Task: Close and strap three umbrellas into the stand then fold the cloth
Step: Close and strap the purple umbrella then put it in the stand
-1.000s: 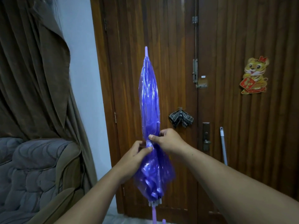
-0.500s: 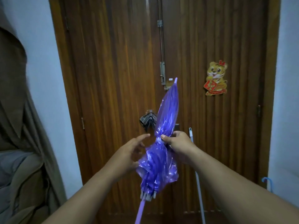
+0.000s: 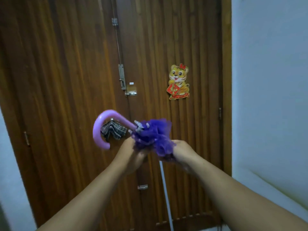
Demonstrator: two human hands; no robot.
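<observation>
We held the purple umbrella (image 3: 152, 135) closed in front of the wooden door (image 3: 66, 97), left hand (image 3: 133, 155) and right hand (image 3: 183, 150) gripping its bunched canopy, fingers curled, likely to turn it handle-up for the stand

Both arms reach forward; left grip (image 3: 131, 152) and right grip (image 3: 183, 151) curled, close together

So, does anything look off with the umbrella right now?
Only its pose: the purple umbrella is held handle-end toward the camera, its pink crook handle up and left, canopy edges bunched and ruffled between left hand and right hand. No damage is visible.
</observation>
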